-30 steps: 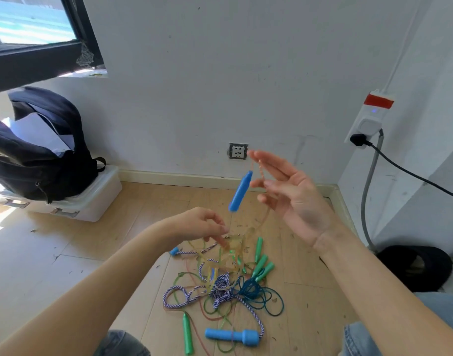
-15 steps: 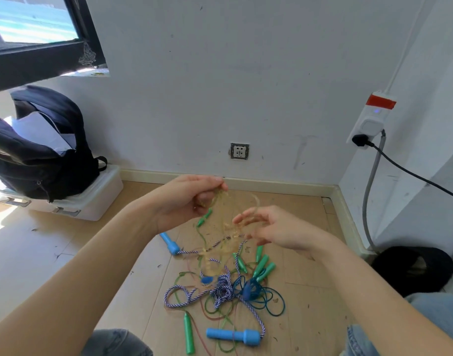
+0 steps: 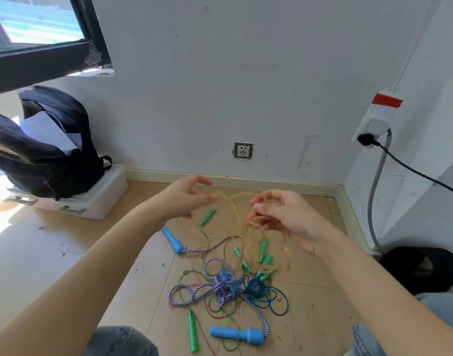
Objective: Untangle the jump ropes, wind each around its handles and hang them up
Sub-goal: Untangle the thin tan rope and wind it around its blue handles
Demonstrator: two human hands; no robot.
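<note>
A tangle of jump ropes (image 3: 228,286) lies on the wooden floor between my knees: a purple-and-white braided rope with blue handles (image 3: 235,335) (image 3: 172,239), teal, green and red thin ropes, and several green handles (image 3: 263,249). My right hand (image 3: 281,214) is raised over the pile, pinching loops of a translucent yellow rope (image 3: 239,195). This rope arcs left toward my left hand (image 3: 188,199), whose fingers are spread and blurred. Whether they touch the rope is unclear.
A dark backpack (image 3: 45,150) sits on a white plastic box (image 3: 97,201) at the left wall. A wall socket (image 3: 243,150) is straight ahead. On the right are a power strip (image 3: 376,119) with a black cable, a grey pipe and a black object (image 3: 420,268).
The blue handle that hung from my right hand a second ago now lies on the floor at the left. My left hand has gone from a pinch to spread fingers; my right hand gathered yellow loops.
</note>
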